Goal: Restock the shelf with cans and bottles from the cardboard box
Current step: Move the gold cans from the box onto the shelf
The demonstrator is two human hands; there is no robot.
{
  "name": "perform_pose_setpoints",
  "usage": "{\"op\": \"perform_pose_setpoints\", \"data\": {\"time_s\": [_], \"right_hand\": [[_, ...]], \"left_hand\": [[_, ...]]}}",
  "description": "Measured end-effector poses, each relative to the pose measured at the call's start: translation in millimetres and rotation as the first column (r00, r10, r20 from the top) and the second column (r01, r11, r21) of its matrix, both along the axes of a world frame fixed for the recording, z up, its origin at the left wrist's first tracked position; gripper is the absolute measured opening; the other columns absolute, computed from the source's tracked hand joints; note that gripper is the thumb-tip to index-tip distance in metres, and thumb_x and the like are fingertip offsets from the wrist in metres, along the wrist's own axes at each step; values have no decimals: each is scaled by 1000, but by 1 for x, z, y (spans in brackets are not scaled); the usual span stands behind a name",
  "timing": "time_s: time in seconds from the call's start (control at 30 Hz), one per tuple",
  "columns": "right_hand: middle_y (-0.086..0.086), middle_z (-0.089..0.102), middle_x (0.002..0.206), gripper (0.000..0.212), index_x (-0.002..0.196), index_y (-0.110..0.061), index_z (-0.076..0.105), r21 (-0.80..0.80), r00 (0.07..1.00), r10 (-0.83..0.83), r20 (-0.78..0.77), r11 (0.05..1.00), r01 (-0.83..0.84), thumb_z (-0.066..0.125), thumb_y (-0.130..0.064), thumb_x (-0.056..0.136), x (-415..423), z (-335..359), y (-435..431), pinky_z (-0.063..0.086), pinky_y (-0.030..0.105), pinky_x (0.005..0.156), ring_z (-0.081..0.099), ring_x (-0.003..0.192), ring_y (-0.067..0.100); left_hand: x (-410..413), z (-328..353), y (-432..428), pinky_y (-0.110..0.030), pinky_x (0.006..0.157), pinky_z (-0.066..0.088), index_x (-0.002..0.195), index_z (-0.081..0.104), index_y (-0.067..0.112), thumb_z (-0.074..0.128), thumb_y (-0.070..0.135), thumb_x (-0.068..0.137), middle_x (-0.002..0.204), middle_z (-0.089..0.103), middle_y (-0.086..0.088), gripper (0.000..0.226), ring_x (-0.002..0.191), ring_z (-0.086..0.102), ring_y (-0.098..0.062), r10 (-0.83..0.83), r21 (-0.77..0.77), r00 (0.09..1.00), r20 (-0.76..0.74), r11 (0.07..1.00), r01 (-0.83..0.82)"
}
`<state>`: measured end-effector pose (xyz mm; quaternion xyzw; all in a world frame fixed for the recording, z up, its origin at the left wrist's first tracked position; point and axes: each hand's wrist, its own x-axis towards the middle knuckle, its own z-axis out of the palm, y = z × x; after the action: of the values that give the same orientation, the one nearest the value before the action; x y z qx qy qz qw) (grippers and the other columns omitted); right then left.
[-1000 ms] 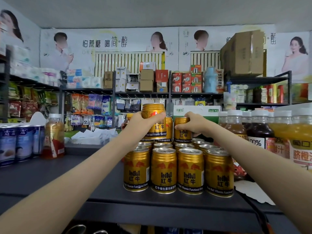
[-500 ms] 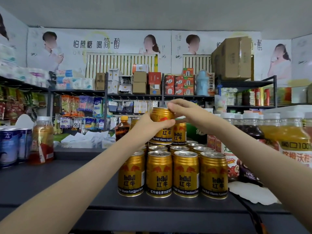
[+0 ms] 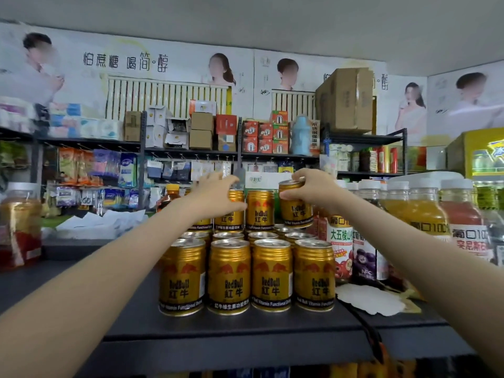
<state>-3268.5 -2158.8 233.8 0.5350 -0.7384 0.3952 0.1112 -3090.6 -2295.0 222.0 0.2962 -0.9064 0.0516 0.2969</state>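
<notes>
Gold Red Bull cans stand in rows on the dark shelf (image 3: 245, 331); the front row (image 3: 229, 276) holds several. A second tier (image 3: 260, 211) stands on top of the back cans. My right hand (image 3: 313, 190) grips another gold can (image 3: 296, 211) by its top, slightly tilted, at the right end of that tier, just above the lower cans. My left hand (image 3: 215, 197) hovers with fingers spread beside an upper-tier can (image 3: 231, 214), its thumb against the can's side. The task's cardboard box is out of view.
Juice bottles (image 3: 425, 214) crowd the shelf right of the cans. A jar (image 3: 19, 225) stands at far left. White paper (image 3: 368, 298) and a dark cable (image 3: 365, 328) lie at front right. Stocked shelves and cardboard boxes (image 3: 346, 99) fill the background.
My right hand took the can from my left hand and carried it right to the end of the upper tier. My left hand let go and stays by the upper cans.
</notes>
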Motion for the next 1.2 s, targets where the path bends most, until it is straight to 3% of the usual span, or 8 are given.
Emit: {"op": "perform_pose_setpoints", "data": {"time_s": [0.1,0.23,0.37,0.47,0.57,0.87,1.0,1.2], "right_hand": [[11,56,127,69,138,-5,44,12,999,-41,17,999,41,72,-37,83,-5,-10,-11,48,29,82,53,102,18],[14,57,125,61,129,0,50,8,995,-65,69,998,64,69,-39,85,-8,-17,-26,49,32,85,56,103,23],[16,62,115,53,118,-5,56,45,996,-65,54,997,63,69,-43,84,-14,-20,-30,53,40,89,60,102,27],[14,30,148,87,144,-13,30,226,978,-87,-187,966,129,76,-42,76,-17,-22,-29,39,43,105,36,132,30],[7,5,157,103,151,-23,11,281,888,-32,-458,943,178,79,-36,75,-15,-27,-28,23,47,114,4,145,28],[5,10,156,97,151,-26,9,281,837,-47,-545,930,235,74,-34,80,-7,-28,-21,31,46,111,7,144,25],[5,10,157,86,151,-25,13,213,860,-70,-506,956,203,68,-33,85,6,-27,-11,28,44,112,8,145,24],[7,27,151,65,148,-19,26,26,867,-82,-491,994,109,58,-26,92,55,-24,-1,26,40,111,23,139,24]], "left_hand": [[13,-9,-21,-58,115,7,150,16,36,61,54,85,158,10,-12,81,146,5,-33,149,-92,978,148,986,-137],[25,-14,-34,-49,114,22,151,8,36,66,44,85,156,19,-9,88,144,14,-32,50,-52,986,159,998,-42],[29,-15,-39,-46,114,24,151,7,36,68,37,85,156,20,-6,90,144,14,-28,3,-69,988,156,998,8],[28,-19,-40,-44,113,24,152,6,32,68,33,85,155,19,-8,91,143,12,-28,14,-133,987,161,991,7],[28,-26,-43,-42,112,27,152,2,30,70,30,85,156,15,-9,95,144,10,-27,25,-196,989,144,981,4],[44,-35,-52,-39,116,20,153,3,31,66,29,88,160,-5,-6,91,148,0,-26,-63,-261,987,147,960,101],[48,-34,-55,-41,117,15,153,10,29,63,33,90,160,1,-9,82,147,4,-27,-93,-302,989,113,945,123],[70,-41,-46,-45,114,25,146,34,23,57,28,93,153,28,-6,58,142,22,-24,-233,-183,962,-140,961,206]]}}
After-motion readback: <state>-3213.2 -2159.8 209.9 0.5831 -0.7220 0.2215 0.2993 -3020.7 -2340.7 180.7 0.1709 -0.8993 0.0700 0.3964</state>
